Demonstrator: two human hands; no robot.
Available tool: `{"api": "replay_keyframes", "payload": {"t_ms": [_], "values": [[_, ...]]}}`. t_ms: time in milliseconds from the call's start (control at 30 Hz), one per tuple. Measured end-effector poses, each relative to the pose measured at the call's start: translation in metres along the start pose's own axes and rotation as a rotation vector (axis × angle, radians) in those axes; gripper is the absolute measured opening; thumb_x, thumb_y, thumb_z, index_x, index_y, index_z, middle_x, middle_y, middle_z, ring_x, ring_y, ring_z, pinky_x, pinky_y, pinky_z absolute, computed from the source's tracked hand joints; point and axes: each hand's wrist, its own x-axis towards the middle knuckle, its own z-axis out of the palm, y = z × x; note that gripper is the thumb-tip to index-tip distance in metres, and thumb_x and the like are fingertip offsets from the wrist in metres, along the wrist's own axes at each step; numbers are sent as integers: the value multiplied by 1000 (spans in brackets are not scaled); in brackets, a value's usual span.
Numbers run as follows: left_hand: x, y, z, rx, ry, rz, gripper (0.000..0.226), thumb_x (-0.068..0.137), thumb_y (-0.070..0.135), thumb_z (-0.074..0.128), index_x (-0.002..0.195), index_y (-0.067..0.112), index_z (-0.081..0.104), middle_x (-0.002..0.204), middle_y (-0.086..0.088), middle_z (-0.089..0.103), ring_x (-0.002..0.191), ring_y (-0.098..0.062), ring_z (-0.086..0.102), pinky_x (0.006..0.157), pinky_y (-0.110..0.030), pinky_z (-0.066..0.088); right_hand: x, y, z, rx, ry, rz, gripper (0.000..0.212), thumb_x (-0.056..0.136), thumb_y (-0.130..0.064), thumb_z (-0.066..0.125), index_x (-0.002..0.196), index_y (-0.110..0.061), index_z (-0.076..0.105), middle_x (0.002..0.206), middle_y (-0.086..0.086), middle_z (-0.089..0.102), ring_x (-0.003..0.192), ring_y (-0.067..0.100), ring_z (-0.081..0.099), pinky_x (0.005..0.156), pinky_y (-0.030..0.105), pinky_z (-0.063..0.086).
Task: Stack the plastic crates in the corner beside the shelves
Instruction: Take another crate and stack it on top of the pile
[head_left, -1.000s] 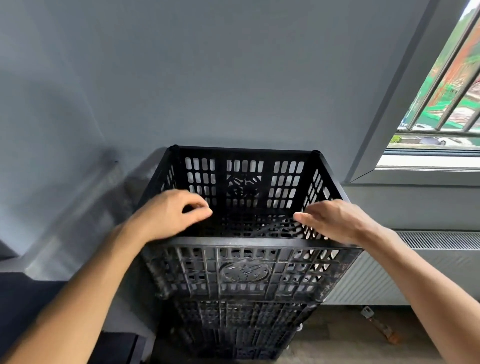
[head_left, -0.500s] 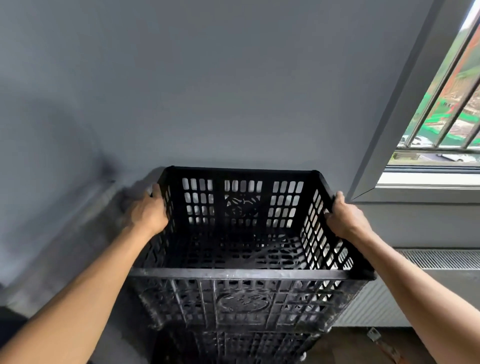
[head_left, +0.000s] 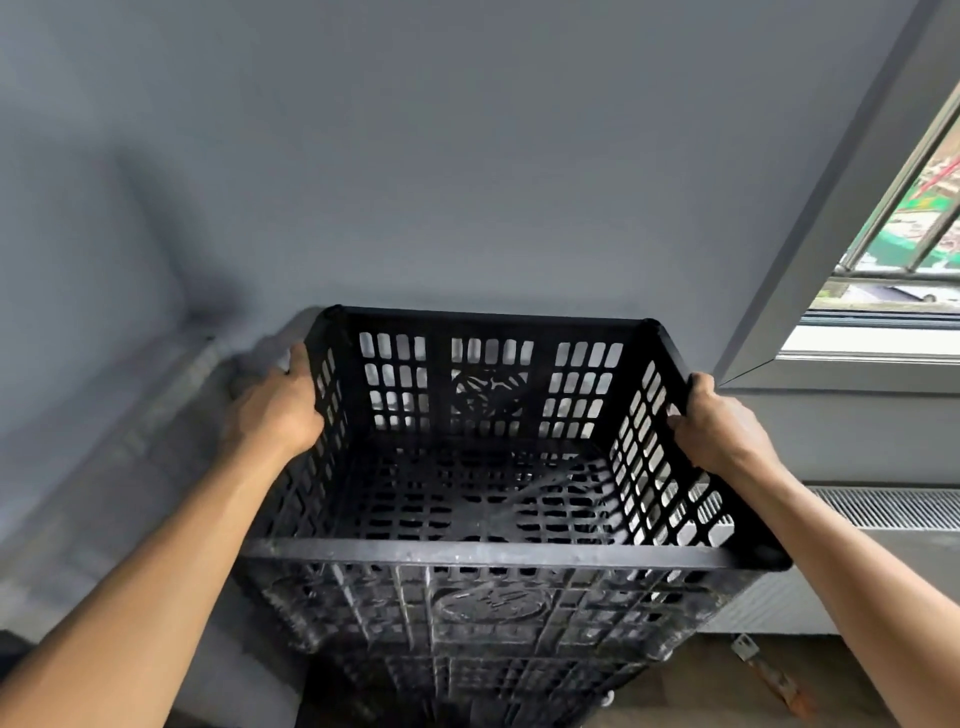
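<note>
Against the grey wall (head_left: 467, 156), at centre frame, a black plastic crate (head_left: 488, 553) is sitting upright on top of a stack of like crates (head_left: 467, 673). Only the lattice fronts of the stack are showing beneath it. The top crate is standing open side up with nothing inside it, and its far rim is lying close to the wall; whether the two are touching cannot be told.

The left hand (head_left: 275, 410) is gripping the crate's left side wall near the far corner. Its palm is lying against the outer face and its thumb is reaching up beside the rim, while its fingers are curling out of sight behind the hand. The right hand (head_left: 722, 426) is clamping the right side wall opposite. Its thumb is lying over the rim and its fingertips are hooking onto the inner face of the lattice. Both bare forearms are stretching in from the lower corners of the view.

To the right, a window (head_left: 893, 291) with bars outside is showing a strip of greenery, and a white radiator (head_left: 883, 512) is running along the wall beneath it. On the floor (head_left: 701, 691) just right of the stack, a small tool (head_left: 748, 649) with an orange handle is lying.
</note>
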Motion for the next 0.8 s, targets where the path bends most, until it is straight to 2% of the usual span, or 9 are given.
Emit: {"api": "replay_keyframes", "payload": {"t_ms": [67,267,400,467,600,800], "values": [[-1,-1,1,-9,3,13,81,94,15,50,157,21,-2,128,-20,56,87,-34,65,68,-44,58,-2,0,0,8,-4,6,29,94,-18,56,112,-6,37,102,30,66,92,45,63,70,39,42],[-7,-2,-4,-50,16,31,77,93,16,48,157,20,5,116,-20,61,84,-35,65,70,-47,59,-6,-2,-3,19,-10,8,26,94,-19,54,108,-8,36,105,27,66,95,44,62,70,39,42],[-10,-4,-4,-99,35,56,67,97,26,43,154,18,9,108,-19,63,81,-35,66,68,-45,60,-11,-2,-4,18,-15,13,28,94,-20,54,113,-7,38,106,27,66,95,44,63,71,39,43],[-11,-5,-5,-98,36,60,67,97,27,43,154,15,11,111,-21,63,86,-37,66,71,-47,59,-12,-2,-5,17,-9,13,28,94,-20,54,113,-7,38,106,27,66,95,44,63,71,40,44],[-13,-3,-5,-84,35,66,75,92,17,50,156,13,10,106,-21,64,83,-36,67,70,-45,59,-12,-4,-5,-4,-14,14,28,94,-18,53,115,-5,38,107,28,66,98,44,63,72,39,43],[-20,3,-13,-27,17,65,78,91,11,49,157,7,9,126,-26,58,97,-39,66,73,-42,56,-14,-7,-7,-12,-24,33,27,91,-15,49,114,-5,38,105,27,66,88,41,60,71,38,45]]}}
